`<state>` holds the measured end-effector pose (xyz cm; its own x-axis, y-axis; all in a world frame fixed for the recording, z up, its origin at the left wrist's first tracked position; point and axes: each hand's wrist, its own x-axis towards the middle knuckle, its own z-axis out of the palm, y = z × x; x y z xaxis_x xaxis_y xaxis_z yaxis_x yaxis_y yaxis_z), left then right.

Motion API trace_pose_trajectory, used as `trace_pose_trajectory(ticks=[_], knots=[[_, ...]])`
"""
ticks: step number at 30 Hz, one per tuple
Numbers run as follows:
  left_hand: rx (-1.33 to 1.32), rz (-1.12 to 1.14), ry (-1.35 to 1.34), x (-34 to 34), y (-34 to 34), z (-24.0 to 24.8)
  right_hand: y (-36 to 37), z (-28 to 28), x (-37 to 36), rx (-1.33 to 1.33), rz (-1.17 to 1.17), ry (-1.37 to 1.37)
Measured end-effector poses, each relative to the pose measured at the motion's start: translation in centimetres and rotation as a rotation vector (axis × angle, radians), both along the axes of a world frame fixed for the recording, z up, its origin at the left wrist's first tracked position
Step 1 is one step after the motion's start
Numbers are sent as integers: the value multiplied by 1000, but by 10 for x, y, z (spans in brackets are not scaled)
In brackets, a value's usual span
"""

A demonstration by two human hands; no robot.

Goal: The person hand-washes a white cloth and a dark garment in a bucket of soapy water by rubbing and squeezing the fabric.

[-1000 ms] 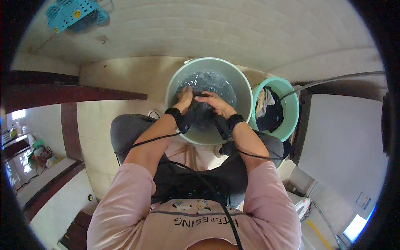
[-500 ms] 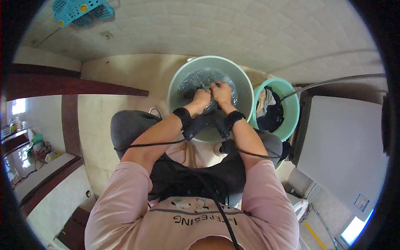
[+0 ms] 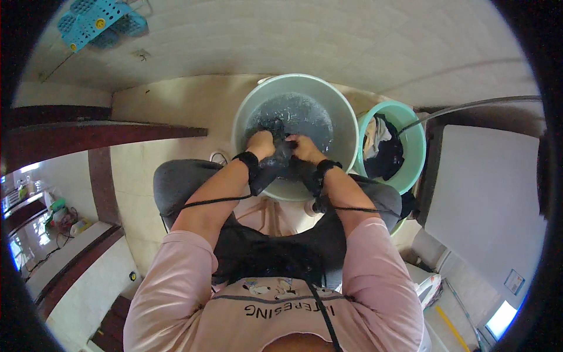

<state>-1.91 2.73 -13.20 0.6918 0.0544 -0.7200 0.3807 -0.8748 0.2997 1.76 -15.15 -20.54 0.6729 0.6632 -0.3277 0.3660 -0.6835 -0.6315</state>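
Observation:
A pale green basin [image 3: 340, 111] of soapy water stands on the floor in front of my knees. My left hand [image 3: 261, 144] and my right hand [image 3: 304, 146] are both closed on a dark wet garment [image 3: 282, 154] at the basin's near side, pressed close together. More of the dark cloth lies under the foam farther back. Black bands sit on both wrists, with thin black cables running back along my forearms.
A smaller green bucket [image 3: 415, 136] with dark and white clothes stands right of the basin. A white appliance [image 3: 487, 193] fills the right side. A blue plastic basket [image 3: 94, 17] lies at the far left. A dark wooden threshold [image 3: 99, 132] runs along the left.
My hands have shifted within the basin, from the middle to the far part and back toward the near side, still gripping the dark garment.

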Motion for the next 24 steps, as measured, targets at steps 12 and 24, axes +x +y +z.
trace_pose_trajectory(ticks=[12, 24], knots=[[-222, 481, -518, 12, 5, -2, -12, 7, 9, -159, -185, 83], [-889, 1130, -198, 15, 10, -47, 51, 110, 29, 518, -743, 1242]])
